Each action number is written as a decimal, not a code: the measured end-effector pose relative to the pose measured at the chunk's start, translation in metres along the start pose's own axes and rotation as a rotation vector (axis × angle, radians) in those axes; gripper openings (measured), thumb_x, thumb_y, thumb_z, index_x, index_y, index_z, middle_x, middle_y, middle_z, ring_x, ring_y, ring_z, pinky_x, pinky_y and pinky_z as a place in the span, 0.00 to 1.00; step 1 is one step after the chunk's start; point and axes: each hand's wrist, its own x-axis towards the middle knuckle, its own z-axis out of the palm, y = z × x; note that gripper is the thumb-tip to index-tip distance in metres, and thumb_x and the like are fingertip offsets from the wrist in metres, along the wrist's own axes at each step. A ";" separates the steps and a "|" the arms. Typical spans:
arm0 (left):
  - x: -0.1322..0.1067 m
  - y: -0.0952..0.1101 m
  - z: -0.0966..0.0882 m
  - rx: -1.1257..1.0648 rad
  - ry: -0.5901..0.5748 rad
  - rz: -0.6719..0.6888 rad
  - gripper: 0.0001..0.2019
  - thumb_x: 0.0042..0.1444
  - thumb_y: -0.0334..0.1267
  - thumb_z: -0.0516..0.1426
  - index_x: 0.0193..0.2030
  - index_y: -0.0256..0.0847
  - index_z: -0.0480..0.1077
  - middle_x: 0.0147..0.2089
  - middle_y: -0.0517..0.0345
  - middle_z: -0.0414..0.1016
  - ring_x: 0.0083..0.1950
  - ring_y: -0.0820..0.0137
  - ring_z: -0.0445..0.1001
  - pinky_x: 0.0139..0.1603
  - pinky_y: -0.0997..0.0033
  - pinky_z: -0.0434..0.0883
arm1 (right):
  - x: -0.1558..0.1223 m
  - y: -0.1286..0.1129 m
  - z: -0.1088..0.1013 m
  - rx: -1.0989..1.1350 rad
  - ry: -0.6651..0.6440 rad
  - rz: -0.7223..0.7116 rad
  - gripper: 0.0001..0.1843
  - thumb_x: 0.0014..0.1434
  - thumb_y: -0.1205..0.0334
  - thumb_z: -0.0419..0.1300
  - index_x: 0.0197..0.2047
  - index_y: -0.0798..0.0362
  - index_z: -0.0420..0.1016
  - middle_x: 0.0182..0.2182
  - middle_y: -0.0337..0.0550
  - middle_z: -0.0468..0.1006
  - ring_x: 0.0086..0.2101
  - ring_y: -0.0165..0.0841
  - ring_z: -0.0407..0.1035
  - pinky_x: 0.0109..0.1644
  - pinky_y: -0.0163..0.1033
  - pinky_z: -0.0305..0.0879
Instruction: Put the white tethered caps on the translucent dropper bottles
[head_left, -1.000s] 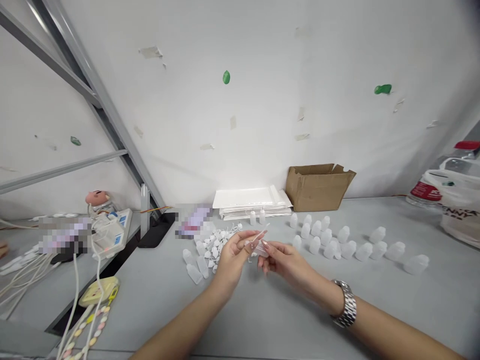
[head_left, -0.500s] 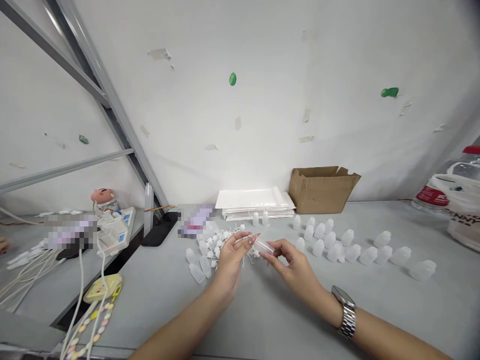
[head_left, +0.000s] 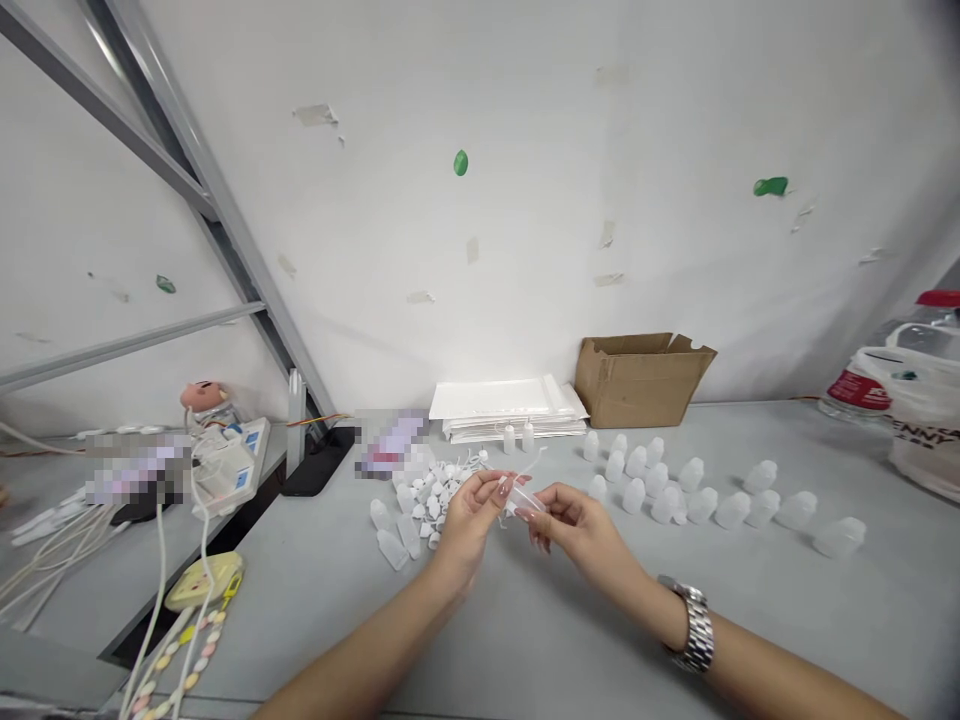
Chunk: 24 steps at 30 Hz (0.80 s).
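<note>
Lower centre of the frame: the left hand [head_left: 469, 525] and right hand [head_left: 585, 535], fingers [head_left: 559, 505] nearly closed, pinch a translucent white plastic dropper bottle [head_left: 526, 500] between them, just beside a heap of white plastic caps [head_left: 435, 495] on the grey worktop [head_left: 322, 600].

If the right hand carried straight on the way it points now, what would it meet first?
Most likely the left hand: the right hand points across at it, with the small translucent plastic bottle in its fingers between them. Depth is hard to judge from this view.
</note>
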 end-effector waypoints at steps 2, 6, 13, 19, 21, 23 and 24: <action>0.001 0.000 0.000 0.017 0.000 0.000 0.13 0.47 0.43 0.60 0.36 0.37 0.70 0.43 0.48 0.76 0.43 0.64 0.73 0.47 0.66 0.63 | 0.003 -0.002 -0.001 0.119 -0.075 0.063 0.21 0.44 0.43 0.62 0.25 0.54 0.67 0.18 0.36 0.70 0.19 0.27 0.62 0.26 0.35 0.58; 0.001 0.005 0.004 0.000 -0.037 -0.019 0.16 0.46 0.47 0.60 0.37 0.37 0.71 0.41 0.47 0.77 0.45 0.61 0.72 0.48 0.65 0.63 | 0.004 -0.004 -0.002 0.313 -0.177 0.122 0.20 0.46 0.45 0.62 0.24 0.56 0.68 0.21 0.38 0.72 0.21 0.25 0.63 0.27 0.34 0.59; -0.001 0.011 0.005 -0.044 -0.023 -0.009 0.18 0.50 0.48 0.57 0.42 0.36 0.70 0.40 0.47 0.77 0.49 0.60 0.70 0.54 0.59 0.57 | 0.003 -0.006 -0.003 0.293 -0.154 0.055 0.18 0.49 0.47 0.60 0.29 0.56 0.70 0.23 0.39 0.73 0.24 0.27 0.65 0.31 0.35 0.61; 0.001 0.009 -0.001 0.008 0.089 0.015 0.15 0.44 0.39 0.63 0.40 0.39 0.69 0.41 0.50 0.78 0.45 0.64 0.73 0.50 0.63 0.62 | 0.002 -0.007 -0.002 0.105 -0.048 0.005 0.17 0.48 0.49 0.62 0.29 0.55 0.69 0.22 0.37 0.71 0.24 0.27 0.66 0.31 0.36 0.62; -0.001 0.008 0.000 0.006 0.103 0.024 0.14 0.44 0.38 0.63 0.38 0.39 0.69 0.41 0.51 0.78 0.44 0.65 0.73 0.48 0.66 0.64 | 0.001 -0.007 -0.001 0.073 -0.024 -0.002 0.16 0.47 0.49 0.62 0.28 0.54 0.69 0.22 0.36 0.71 0.24 0.27 0.66 0.31 0.36 0.62; -0.002 0.007 0.002 0.012 0.101 0.028 0.13 0.44 0.38 0.63 0.36 0.40 0.69 0.41 0.52 0.77 0.43 0.66 0.74 0.46 0.68 0.65 | -0.001 -0.008 0.000 0.050 -0.008 -0.007 0.17 0.47 0.48 0.62 0.28 0.54 0.68 0.22 0.36 0.71 0.24 0.28 0.66 0.31 0.36 0.63; -0.002 0.007 0.003 0.022 0.093 0.029 0.13 0.43 0.39 0.63 0.36 0.40 0.69 0.42 0.52 0.77 0.43 0.66 0.74 0.45 0.69 0.65 | -0.001 -0.008 0.000 0.041 -0.008 -0.009 0.17 0.47 0.47 0.62 0.28 0.54 0.69 0.22 0.36 0.71 0.24 0.28 0.66 0.31 0.36 0.63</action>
